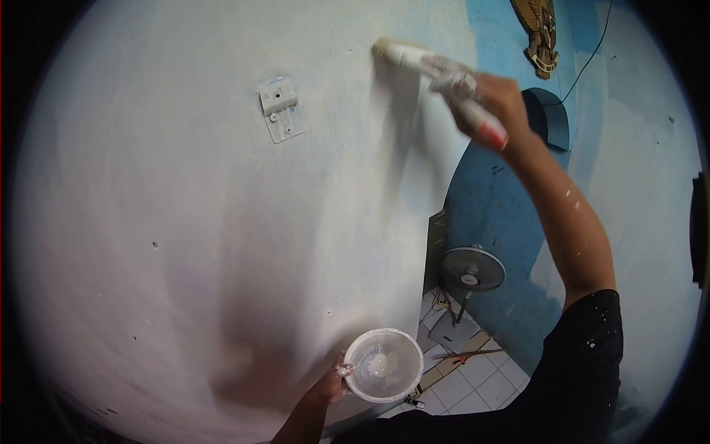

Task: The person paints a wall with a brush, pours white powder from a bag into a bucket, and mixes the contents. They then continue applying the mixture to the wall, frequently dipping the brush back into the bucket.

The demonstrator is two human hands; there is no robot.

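Note:
High at the upper right of the white-painted wall [347, 185], my right hand [492, 100] grips a paintbrush [414, 58] by its pale handle, which has a red patch near the end. Its bristle end is at the wall surface, pointing left. White paint marks my right fingers and forearm. Low in the view, my left hand [336, 381] holds a round translucent tub [384, 365] by its left rim, with the thumb over the edge. A little white paint lies at the tub's bottom.
A white bracket [281, 109] is fixed to the wall. To the right are a blue wall [488, 200], a carved ornament [542, 37], a hanging cable and a standing fan [473, 268]. Red-handled pliers [464, 360] and other items lie on the tiled floor [473, 381].

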